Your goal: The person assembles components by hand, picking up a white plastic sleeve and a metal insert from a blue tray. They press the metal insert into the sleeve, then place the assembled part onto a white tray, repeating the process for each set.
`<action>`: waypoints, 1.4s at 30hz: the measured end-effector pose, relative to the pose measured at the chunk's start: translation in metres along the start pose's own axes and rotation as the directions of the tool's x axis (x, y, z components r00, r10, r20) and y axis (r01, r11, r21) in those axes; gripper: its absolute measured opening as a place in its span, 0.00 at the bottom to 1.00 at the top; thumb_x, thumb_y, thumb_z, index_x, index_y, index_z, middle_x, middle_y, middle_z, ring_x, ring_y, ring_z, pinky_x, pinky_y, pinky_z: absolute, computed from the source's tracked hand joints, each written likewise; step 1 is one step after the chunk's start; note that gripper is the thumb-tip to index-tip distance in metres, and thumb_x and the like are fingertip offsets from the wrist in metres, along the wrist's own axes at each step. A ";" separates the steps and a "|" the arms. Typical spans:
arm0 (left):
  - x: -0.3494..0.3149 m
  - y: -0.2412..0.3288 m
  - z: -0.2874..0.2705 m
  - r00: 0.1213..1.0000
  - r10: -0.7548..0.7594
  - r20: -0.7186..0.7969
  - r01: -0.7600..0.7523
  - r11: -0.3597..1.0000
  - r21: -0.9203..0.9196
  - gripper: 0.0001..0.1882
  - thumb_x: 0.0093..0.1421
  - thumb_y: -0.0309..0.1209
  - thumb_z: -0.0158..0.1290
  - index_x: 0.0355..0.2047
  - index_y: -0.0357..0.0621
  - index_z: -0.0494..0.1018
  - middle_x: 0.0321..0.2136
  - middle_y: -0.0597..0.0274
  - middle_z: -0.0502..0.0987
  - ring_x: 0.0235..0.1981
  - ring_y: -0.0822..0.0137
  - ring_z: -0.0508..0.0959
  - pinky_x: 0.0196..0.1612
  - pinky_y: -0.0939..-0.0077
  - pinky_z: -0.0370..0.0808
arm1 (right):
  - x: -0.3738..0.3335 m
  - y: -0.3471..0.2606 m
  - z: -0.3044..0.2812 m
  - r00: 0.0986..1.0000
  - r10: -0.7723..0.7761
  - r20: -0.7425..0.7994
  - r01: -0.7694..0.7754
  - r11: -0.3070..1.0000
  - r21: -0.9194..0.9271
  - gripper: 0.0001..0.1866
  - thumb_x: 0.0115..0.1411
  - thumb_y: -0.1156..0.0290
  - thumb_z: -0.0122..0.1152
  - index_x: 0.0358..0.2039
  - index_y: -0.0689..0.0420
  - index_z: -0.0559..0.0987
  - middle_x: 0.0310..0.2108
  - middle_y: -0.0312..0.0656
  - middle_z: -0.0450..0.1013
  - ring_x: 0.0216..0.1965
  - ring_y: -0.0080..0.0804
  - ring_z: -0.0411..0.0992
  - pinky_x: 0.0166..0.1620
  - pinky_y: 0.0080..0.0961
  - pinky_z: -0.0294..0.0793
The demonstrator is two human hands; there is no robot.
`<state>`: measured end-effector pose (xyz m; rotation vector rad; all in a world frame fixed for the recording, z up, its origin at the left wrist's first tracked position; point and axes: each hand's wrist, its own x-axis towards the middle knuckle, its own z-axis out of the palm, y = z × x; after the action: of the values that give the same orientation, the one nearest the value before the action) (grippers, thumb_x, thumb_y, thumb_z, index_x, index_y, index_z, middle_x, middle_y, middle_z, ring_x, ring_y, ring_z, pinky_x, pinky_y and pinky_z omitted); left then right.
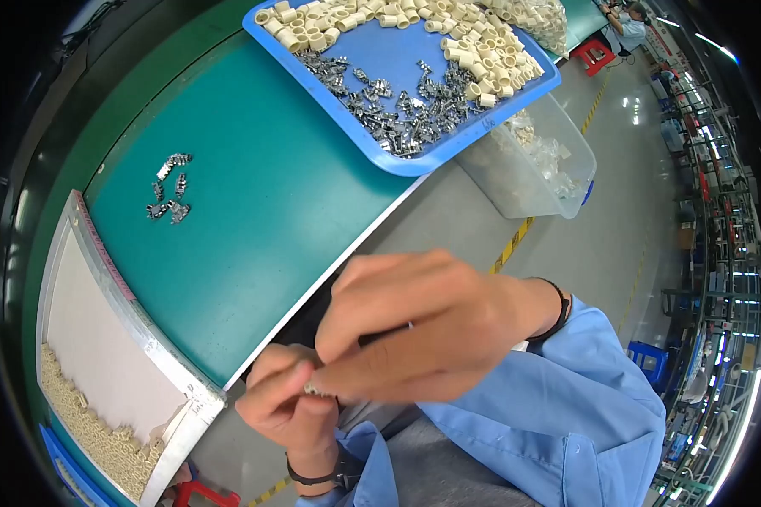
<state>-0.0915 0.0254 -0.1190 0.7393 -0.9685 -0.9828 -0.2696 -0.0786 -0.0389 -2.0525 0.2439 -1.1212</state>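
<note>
- So, the small pale piece (315, 389) is pinched between thumb and fingers of the left hand (286, 412), just off the table edge, in front of the body. Its exact shape can't be made out, too small and mostly covered.
- The right hand (427, 325) is brought in right over it with the fingers bent, but it's blurred, and whether anything is gripped there can't be told.
- Looks like fiddly fingertip fitting, so the piece is probably best held steady by the left, with the fine moving left to the right.
- A light pinch is advised; something that tiny could easily be flipped out if squeezed hard, and off the edge it'd be lost to the floor (473, 215).
- Working over the green tabletop (254, 194) would likely be safer, tbh.
- Metal clips (402, 114) and cream sleeves (482, 63) are kept in the blue tray (423, 163); mixing should be avoided.
- The loose metal cluster (173, 190) on the tabletop is best left clear of the sleeves.
</note>
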 end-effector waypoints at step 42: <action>0.061 -0.002 0.024 0.999 -0.019 -0.036 0.016 0.996 -0.088 0.16 0.62 0.14 0.57 0.51 0.28 0.75 0.41 0.49 0.76 0.40 0.61 0.80 0.46 0.69 0.80 | 0.086 0.099 -0.117 0.816 0.552 -0.169 -0.577 0.781 -0.238 0.12 0.59 0.65 0.70 0.37 0.61 0.84 0.31 0.38 0.79 0.32 0.24 0.77 0.37 0.25 0.75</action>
<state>-0.1003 -0.0330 -0.0914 0.6916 -0.8826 -1.0175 -0.2918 -0.2521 -0.0168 -1.9563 1.0502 -0.8237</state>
